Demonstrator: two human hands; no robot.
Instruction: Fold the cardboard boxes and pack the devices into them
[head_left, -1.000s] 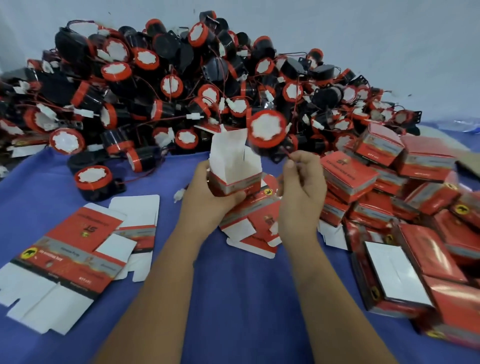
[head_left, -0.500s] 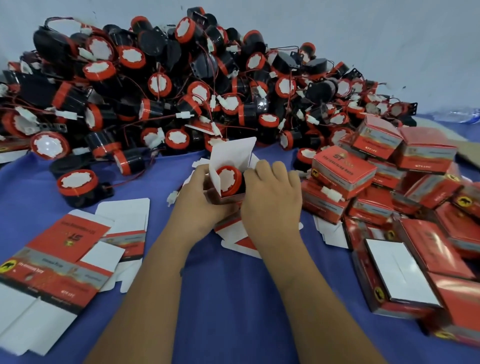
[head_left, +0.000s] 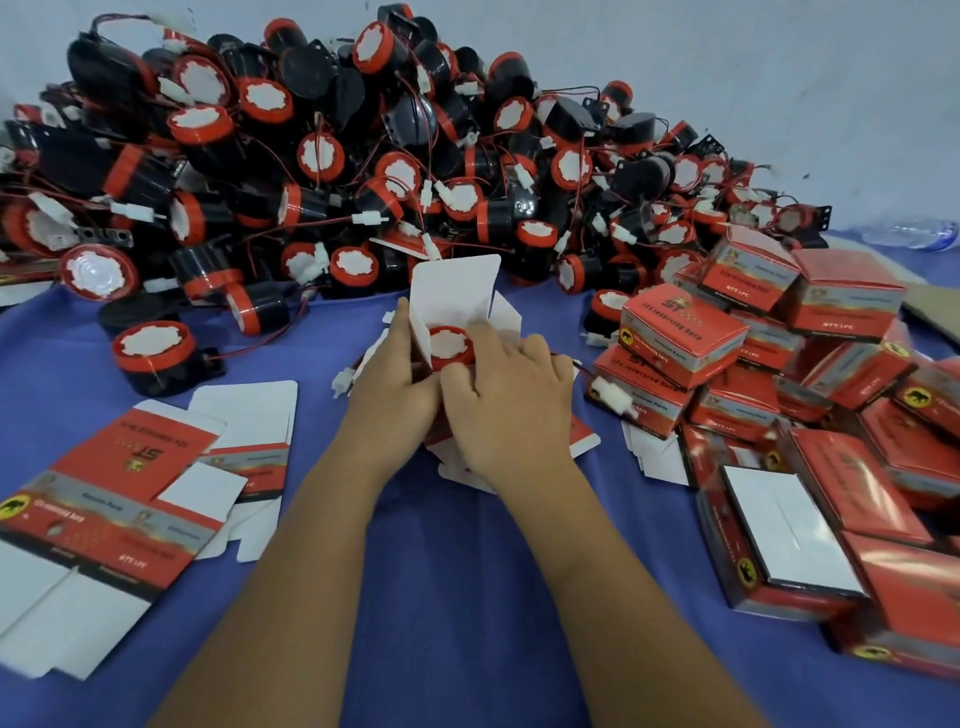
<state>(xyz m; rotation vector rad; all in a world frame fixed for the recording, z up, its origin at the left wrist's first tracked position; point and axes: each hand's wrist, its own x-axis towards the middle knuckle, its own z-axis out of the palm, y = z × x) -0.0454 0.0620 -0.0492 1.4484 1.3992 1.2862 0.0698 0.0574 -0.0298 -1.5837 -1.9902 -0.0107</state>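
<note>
An open cardboard box (head_left: 457, 306) is standing on the blue cloth (head_left: 441, 597) in the middle of the view, its white lid flap pointing up and its side flaps spread. A red-and-black device (head_left: 451, 347) with a white round face is sitting inside the box, its face showing in the box mouth. The left hand (head_left: 390, 400) is gripping the box on its left side, thumb lying up along the left wall and fingers curled around the near wall. The right hand (head_left: 511, 410) is wrapping over the right side of the box, its fingertips (head_left: 480, 338) pressing on the rim of the device at the box opening, so it is grasping the box and the device together. Behind the box a large heap of devices (head_left: 363, 156) is lying against the pale wall, red wires and white plugs tangled through it. Left of the box, flat unfolded cartons (head_left: 135, 493) are lying printed side up, overlapping one another. Right of the box, a pile of closed red boxes (head_left: 779, 364) is resting, one of them turned with its white bottom up. A white wire plug (head_left: 343, 378) is lying just beside the left hand, left of the box. Under the box more flat carton pieces are showing, partly hidden by both hands.
</note>
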